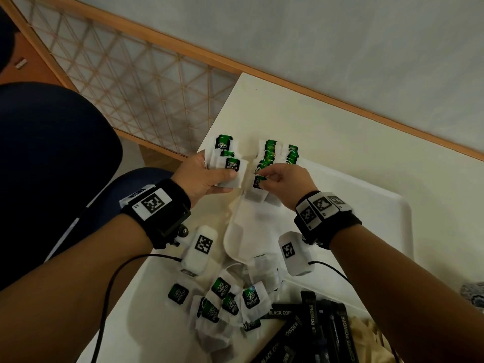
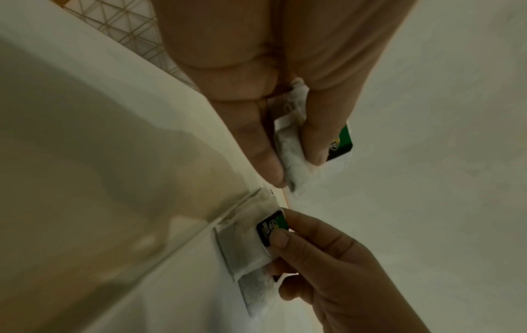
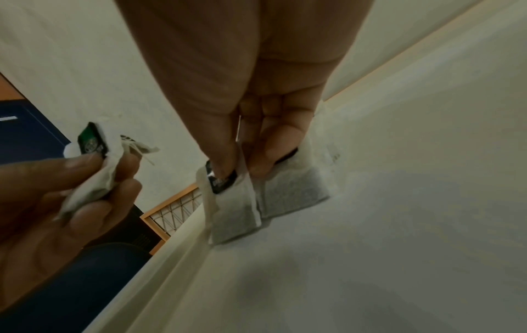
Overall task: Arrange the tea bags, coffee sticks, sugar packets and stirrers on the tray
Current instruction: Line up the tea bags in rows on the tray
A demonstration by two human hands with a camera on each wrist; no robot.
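My left hand (image 1: 207,176) grips a small stack of green-tagged tea bags (image 1: 226,159) above the white tray's (image 1: 387,205) near-left corner; the same stack of tea bags (image 2: 291,144) shows between thumb and fingers in the left wrist view. My right hand (image 1: 277,179) pinches a tea bag (image 1: 258,183) by its green tag, and that tea bag (image 3: 231,202) hangs over the tray floor beside another bag. A row of tea bags (image 1: 277,154) stands in the tray's far corner. Loose tea bags (image 1: 227,302) lie piled near me, next to black coffee sticks (image 1: 314,326).
The tray sits on a white table (image 1: 314,121) against a pale wall. A lattice screen with a wooden frame (image 1: 125,82) stands to the left. A dark blue chair (image 1: 52,166) is beside the table. Tan packets (image 1: 366,334) lie at the lower right.
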